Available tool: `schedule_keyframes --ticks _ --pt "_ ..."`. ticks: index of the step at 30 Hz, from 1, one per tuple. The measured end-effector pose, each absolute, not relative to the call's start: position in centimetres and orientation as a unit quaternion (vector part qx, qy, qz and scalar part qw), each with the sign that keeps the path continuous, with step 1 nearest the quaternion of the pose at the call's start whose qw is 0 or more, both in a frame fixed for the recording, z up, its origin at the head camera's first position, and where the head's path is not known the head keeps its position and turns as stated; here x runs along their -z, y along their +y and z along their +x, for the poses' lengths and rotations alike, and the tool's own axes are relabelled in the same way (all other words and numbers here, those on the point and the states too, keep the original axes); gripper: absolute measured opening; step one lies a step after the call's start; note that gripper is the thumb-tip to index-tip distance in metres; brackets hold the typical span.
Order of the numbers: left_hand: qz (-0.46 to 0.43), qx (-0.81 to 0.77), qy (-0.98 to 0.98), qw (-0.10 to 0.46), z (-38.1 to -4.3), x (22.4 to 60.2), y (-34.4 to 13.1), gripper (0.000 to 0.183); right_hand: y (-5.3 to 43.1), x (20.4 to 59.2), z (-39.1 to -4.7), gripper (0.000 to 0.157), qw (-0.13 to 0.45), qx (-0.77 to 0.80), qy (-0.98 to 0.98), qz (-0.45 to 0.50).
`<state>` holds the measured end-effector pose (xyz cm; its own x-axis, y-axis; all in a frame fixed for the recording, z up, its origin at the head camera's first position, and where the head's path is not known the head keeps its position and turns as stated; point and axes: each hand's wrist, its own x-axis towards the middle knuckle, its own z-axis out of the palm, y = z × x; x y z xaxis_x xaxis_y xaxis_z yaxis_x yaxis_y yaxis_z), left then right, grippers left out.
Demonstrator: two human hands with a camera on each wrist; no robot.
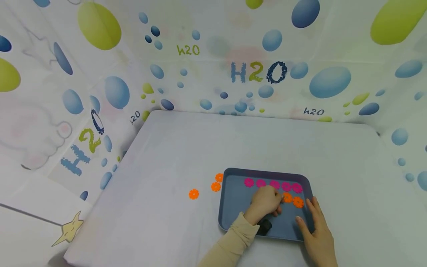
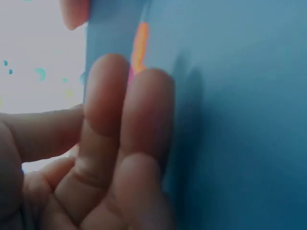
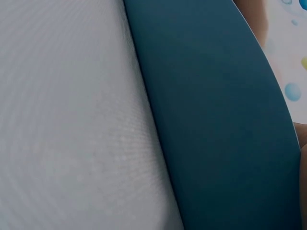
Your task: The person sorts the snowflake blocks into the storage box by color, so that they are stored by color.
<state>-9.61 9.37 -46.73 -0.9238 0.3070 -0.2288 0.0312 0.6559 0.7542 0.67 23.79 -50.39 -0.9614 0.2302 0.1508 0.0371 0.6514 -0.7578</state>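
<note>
In the head view, my left hand (image 1: pixel 265 202) reaches over a grey-blue tray (image 1: pixel 237 218), fingers curled. Its fingertips are right at the left edge of an orange flower-shaped disc (image 1: pixel 287 197). A second orange disc (image 1: pixel 298 202) lies to the right of that one. I cannot tell whether the hidden fingertips pinch anything; the left wrist view shows bent fingers (image 2: pixel 148 108) close over the tray, with an orange disc (image 2: pixel 140 48) beyond. At the tray's right rim rests my right hand (image 1: pixel 318 231), fingers fairly straight, thumb reaching over the inside.
Several pink flower-shaped discs (image 1: pixel 249 182) form a row along the tray's far side. Left of the tray, two orange discs (image 1: pixel 216 186) lie by its wall and another orange disc (image 1: pixel 194 194) farther off. The white table (image 1: pixel 160 155) meets patterned walls at back and left.
</note>
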Motion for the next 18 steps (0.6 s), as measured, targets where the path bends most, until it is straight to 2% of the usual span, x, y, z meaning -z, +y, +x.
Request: schedule_keyframes --ticks 8,13,18 --pt "0.129 -0.551 0.822 0.071 -10.9 44.6 5.4 0.019 23.6 50.6 0.7 0.063 0.140 -0.406 -0.901 -0.070" --pt "0.084 -0.612 0.786 0.019 -12.5 43.0 0.6 0.021 23.6 50.5 0.7 0.061 0.158 -0.393 -0.903 -0.069" --pt "0.020 -0.629 0.777 0.000 -13.4 43.4 -3.5 0.022 23.7 50.4 0.7 0.061 0.157 -0.388 -0.905 -0.071"
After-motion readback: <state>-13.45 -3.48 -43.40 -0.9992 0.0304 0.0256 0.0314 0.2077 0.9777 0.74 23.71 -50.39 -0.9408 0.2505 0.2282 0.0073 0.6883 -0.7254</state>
